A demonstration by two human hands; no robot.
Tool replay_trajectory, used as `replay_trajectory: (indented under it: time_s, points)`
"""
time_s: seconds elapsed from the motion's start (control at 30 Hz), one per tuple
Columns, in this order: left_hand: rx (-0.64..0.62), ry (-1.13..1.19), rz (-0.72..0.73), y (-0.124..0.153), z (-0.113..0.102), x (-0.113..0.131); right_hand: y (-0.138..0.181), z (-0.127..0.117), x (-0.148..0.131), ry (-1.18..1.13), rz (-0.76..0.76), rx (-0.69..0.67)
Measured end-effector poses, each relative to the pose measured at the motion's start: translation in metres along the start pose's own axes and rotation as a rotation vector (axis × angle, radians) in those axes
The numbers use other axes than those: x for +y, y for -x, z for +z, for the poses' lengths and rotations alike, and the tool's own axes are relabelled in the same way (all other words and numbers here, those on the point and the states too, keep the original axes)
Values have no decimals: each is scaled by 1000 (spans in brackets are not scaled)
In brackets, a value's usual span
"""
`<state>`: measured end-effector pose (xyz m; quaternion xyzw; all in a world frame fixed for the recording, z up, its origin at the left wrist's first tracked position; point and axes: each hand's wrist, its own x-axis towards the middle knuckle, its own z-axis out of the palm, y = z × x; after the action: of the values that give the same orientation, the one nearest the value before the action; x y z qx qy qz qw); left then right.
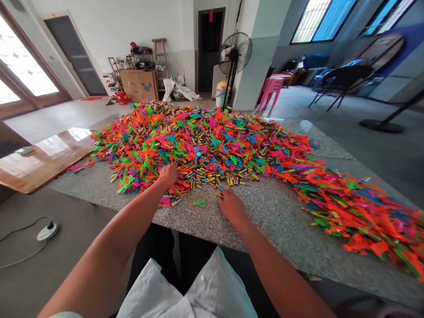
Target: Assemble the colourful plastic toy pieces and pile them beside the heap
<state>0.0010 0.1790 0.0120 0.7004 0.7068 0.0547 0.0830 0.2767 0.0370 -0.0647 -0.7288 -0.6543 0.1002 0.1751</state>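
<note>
A large heap of small bright plastic pieces (185,132) in orange, green, pink and blue, mixed with short striped tubes (232,180), covers much of the grey speckled table (198,221). At the heap's near edge, my left hand (168,173) has its fingers curled in among the pieces; what they hold is hidden. My right hand (231,203) is just above the bare stone, pinching a short yellowish tube (218,194) at its fingertips. Between my hands, a loose green plastic piece (198,202) lies on the stone.
A second band of the pieces (351,207) runs along the table's right side. To the left is a wooden table (49,154), with a white power socket (48,231) on the floor. Behind stand a black fan (234,53), pink stools (272,90) and a cardboard box (139,84).
</note>
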Motion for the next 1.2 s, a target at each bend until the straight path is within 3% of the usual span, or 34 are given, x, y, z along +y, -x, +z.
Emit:
replay_trajectory:
  time_s: [0.13, 0.3, 0.37, 0.47, 0.6, 0.73, 0.83, 0.93, 1.03, 1.2]
  points:
    - [-20, 68, 5, -5, -2, -18, 2, 1, -2, -4, -27, -32]
    - [266, 179, -98, -5, -9, -28, 13, 16, 0, -7, -39, 71]
    - [283, 212, -52, -6, -11, -16, 18, 22, -1, 24, -31, 115]
    - [206, 260, 81, -11, -9, 20, 22, 28, -2, 42, -45, 165]
    - [135, 329, 8, -21, -2, 67, 22, 31, 1, 19, -68, 200]
    - [141, 418, -31, -27, 4, 81, 21, 31, 4, -23, -65, 190]
    - [182, 510, -65, -26, 2, 66, 21, 31, 2, -60, -26, 189]
    - [199, 860, -153, -18, -4, 37, 20, 30, 3, -109, -22, 235]
    - [133, 1107, -216, 2, -11, 6, 18, 26, 6, -214, -6, 266]
    - [23, 1324, -227, 54, -10, -24, 16, 10, -7, -674, 134, 165]
